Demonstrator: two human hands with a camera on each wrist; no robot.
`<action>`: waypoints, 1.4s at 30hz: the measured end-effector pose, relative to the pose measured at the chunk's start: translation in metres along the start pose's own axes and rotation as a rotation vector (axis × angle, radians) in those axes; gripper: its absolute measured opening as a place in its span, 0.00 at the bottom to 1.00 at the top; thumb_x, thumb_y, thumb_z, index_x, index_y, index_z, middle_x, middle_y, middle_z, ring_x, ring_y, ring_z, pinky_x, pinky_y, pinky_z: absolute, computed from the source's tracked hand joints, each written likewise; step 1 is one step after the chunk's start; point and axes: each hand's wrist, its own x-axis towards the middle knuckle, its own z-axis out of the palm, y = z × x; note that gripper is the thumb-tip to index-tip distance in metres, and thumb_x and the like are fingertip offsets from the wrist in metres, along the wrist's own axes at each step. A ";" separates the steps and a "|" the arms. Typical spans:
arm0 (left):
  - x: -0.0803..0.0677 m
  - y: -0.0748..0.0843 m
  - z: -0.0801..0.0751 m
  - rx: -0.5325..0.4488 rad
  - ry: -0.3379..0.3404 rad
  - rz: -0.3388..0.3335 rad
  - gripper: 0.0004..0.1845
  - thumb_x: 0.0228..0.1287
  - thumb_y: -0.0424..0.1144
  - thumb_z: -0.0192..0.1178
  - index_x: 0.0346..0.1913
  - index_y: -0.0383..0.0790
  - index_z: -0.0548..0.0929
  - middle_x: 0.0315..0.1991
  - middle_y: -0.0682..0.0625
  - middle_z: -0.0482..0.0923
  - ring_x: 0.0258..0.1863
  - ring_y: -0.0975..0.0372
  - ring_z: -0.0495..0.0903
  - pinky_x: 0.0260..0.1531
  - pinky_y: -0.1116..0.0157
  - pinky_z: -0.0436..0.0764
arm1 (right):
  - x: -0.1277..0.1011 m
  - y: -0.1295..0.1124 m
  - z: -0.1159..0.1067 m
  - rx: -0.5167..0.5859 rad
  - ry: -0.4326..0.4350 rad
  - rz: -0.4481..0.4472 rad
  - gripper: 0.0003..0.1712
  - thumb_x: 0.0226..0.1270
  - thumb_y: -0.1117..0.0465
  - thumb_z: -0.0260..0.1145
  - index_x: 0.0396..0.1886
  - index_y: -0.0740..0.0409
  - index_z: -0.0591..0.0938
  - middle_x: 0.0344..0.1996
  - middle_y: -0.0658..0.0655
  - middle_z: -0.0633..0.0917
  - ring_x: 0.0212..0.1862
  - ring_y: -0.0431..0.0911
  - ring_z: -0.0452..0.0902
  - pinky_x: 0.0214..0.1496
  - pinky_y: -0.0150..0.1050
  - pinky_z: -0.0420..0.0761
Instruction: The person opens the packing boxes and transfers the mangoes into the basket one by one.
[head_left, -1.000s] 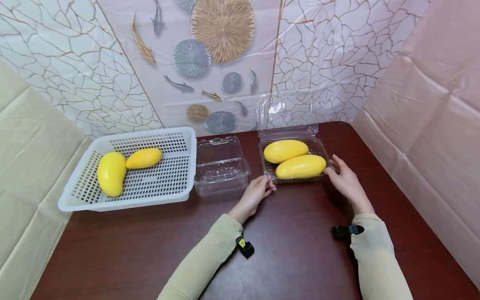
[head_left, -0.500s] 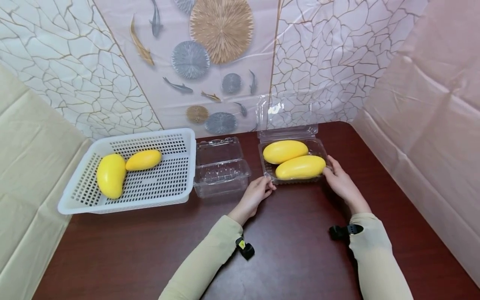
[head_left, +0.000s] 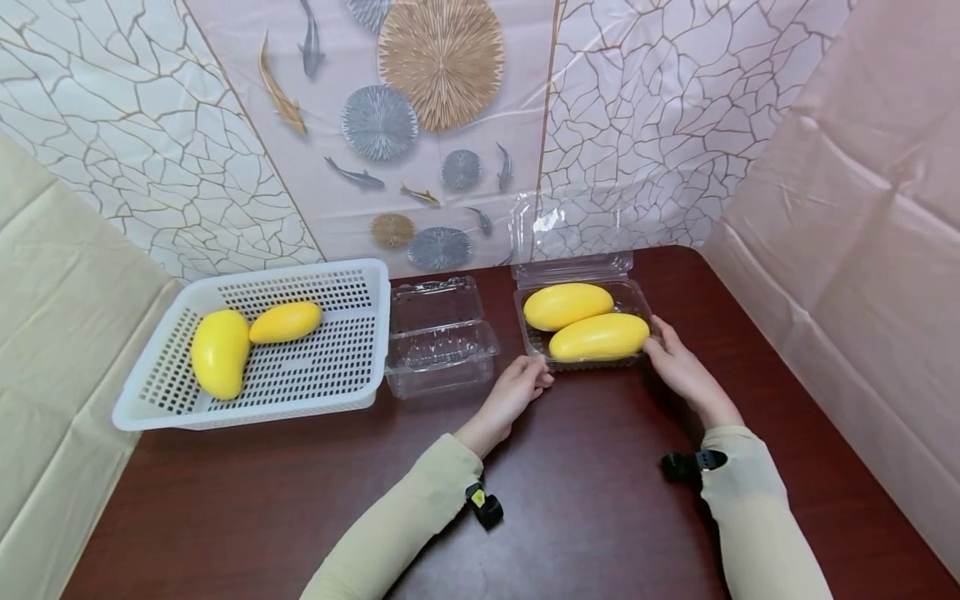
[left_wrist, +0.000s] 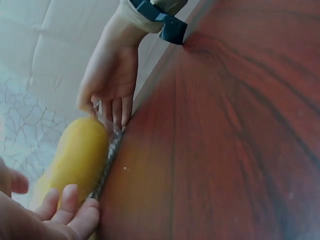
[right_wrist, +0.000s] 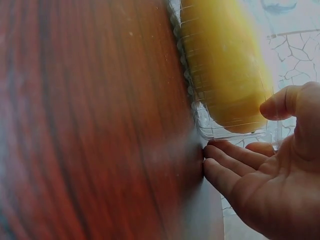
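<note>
Two yellow mangoes point(head_left: 568, 306) lie side by side in an open clear plastic clamshell box point(head_left: 633, 302), its lid raised behind them. My left hand point(head_left: 512, 390) holds the box's near left corner; in the left wrist view its fingers point(left_wrist: 67, 212) touch the box's side and the thumb is above. At the near right corner my right hand point(head_left: 686, 367) grips the box. The right wrist view has that thumb point(right_wrist: 282, 102) at the rim and the fingers point(right_wrist: 235, 162) against the outside. The lower parts of both mangoes are behind the clear wall.
Left on the dark red table point(head_left: 570, 500) stands a white perforated basket point(head_left: 315, 400) holding two more yellow mangoes point(head_left: 221, 354). Another clear clamshell box point(head_left: 442, 342), lid open, sits between basket and hands. Patterned cloth walls point(head_left: 630, 125) enclose the table.
Both hands stay at the corners of the box, with only tiny movements. The right hand's fingers have drawn in closer to the corner. The whole scene shifts slightly down in view.
</note>
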 end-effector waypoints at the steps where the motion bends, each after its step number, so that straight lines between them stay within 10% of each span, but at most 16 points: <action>1: -0.002 0.001 0.000 0.024 -0.014 0.000 0.16 0.79 0.47 0.49 0.47 0.35 0.77 0.41 0.44 0.81 0.49 0.51 0.81 0.58 0.56 0.78 | 0.000 0.000 0.000 0.002 0.000 0.000 0.44 0.80 0.45 0.39 0.80 0.59 0.30 0.78 0.73 0.45 0.78 0.65 0.44 0.74 0.64 0.53; 10: -0.016 0.015 0.000 0.332 -0.142 0.066 0.11 0.75 0.45 0.57 0.49 0.41 0.81 0.46 0.44 0.84 0.44 0.59 0.83 0.38 0.67 0.76 | 0.000 0.001 -0.001 0.011 -0.007 -0.001 0.45 0.80 0.44 0.40 0.80 0.59 0.30 0.78 0.74 0.47 0.77 0.66 0.45 0.74 0.65 0.52; 23: 0.001 0.069 -0.004 0.662 -0.210 0.408 0.13 0.72 0.39 0.60 0.53 0.36 0.80 0.50 0.46 0.81 0.45 0.61 0.81 0.49 0.70 0.78 | -0.001 0.000 -0.002 0.009 -0.009 -0.019 0.43 0.82 0.47 0.41 0.80 0.64 0.34 0.77 0.76 0.48 0.77 0.66 0.45 0.74 0.64 0.53; 42: 0.053 0.080 0.016 0.937 -0.241 0.422 0.25 0.74 0.46 0.58 0.66 0.35 0.74 0.60 0.43 0.76 0.58 0.56 0.76 0.59 0.63 0.75 | -0.001 0.002 -0.003 0.001 -0.010 0.005 0.44 0.81 0.45 0.41 0.81 0.64 0.35 0.77 0.75 0.48 0.77 0.66 0.44 0.74 0.65 0.52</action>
